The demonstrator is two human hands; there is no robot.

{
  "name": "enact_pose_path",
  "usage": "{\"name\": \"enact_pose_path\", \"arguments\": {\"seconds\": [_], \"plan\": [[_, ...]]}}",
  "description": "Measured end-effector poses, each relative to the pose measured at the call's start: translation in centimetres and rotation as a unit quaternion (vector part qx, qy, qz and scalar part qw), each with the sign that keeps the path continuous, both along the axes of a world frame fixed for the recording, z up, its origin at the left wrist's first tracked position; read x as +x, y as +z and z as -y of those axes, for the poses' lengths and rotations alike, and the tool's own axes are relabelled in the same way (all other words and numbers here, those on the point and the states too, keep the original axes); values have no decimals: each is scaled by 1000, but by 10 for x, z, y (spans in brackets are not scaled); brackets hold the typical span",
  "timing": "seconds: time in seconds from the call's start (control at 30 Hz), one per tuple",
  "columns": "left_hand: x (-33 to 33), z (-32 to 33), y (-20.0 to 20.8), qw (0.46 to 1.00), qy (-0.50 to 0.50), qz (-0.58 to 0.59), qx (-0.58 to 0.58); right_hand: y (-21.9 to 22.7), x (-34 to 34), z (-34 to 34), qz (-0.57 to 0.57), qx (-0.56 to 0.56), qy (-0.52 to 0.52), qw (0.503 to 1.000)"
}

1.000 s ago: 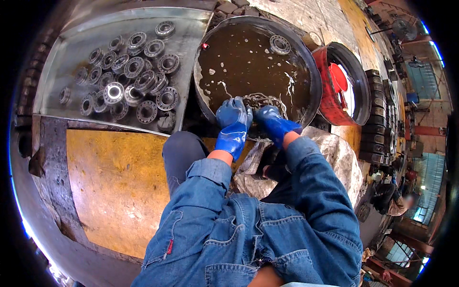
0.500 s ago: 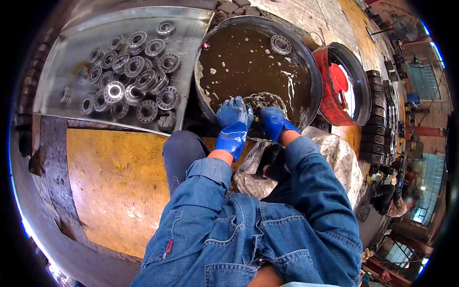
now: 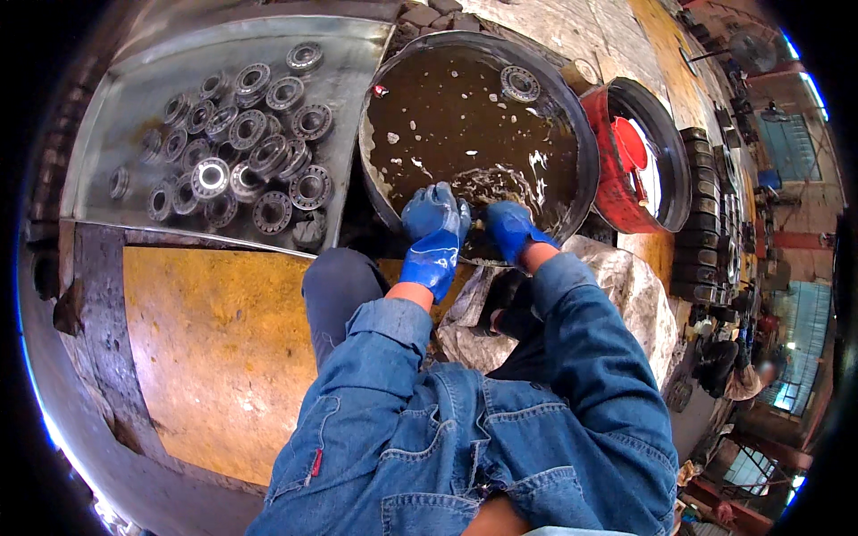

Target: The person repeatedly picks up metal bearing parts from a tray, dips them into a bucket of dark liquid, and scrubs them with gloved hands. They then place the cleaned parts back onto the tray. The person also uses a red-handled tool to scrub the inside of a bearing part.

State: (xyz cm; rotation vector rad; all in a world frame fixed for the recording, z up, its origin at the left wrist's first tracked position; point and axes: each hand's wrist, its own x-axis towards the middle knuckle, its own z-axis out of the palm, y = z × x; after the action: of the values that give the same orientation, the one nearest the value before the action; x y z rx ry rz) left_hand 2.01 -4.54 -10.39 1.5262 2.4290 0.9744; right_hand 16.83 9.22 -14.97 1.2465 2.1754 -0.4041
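A wide round tub [image 3: 585, 134] of murky brown liquid [image 3: 451, 116] stands in front of me. My left hand [image 3: 434, 221], in a wet blue rubber glove, is at its near edge with fingers together and curled forward. Close to its right, my right hand [image 3: 511, 229], gloved in the same blue, is closed with its fingers turned down. Whatever the two hands grip between them is hidden by the gloves. Foam and ripples surround the fingertips. One roller bearing [image 3: 520, 83] shows at the tub's far right side.
Left of the tub, a metal tray [image 3: 89, 192] holds many greasy bearings [image 3: 248, 130]. A red drum-like container [image 3: 601, 170] with a red scoop [image 3: 629, 146] stands to the right, beside stacked dark rings [image 3: 699, 205]. A yellowed board [image 3: 214, 348] lies near left. Another person [image 3: 744, 382] is far right.
My right hand has lifted slightly and shifted a little. Ripples and bright streaks on the liquid ahead of the hands have changed shape and spread. The whole view has drifted slightly.
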Motion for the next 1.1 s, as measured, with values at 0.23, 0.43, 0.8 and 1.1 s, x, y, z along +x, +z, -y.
{"name": "enact_pose_path", "arguments": {"seconds": [0.23,0.43,0.8,1.1], "plan": [[0,1,-5,1000,-8,4,-9,20,23,31,-159,41,7,986],[-5,13,-11,999,11,-7,-38,56,-22,44,-27,1,131,991],[1,2,-16,1000,7,-13,-16,30,-22,27,43,-20,139,989],[2,-3,-5,1000,-7,15,-10,-29,51,6,-261,-18,-19,965]]}}
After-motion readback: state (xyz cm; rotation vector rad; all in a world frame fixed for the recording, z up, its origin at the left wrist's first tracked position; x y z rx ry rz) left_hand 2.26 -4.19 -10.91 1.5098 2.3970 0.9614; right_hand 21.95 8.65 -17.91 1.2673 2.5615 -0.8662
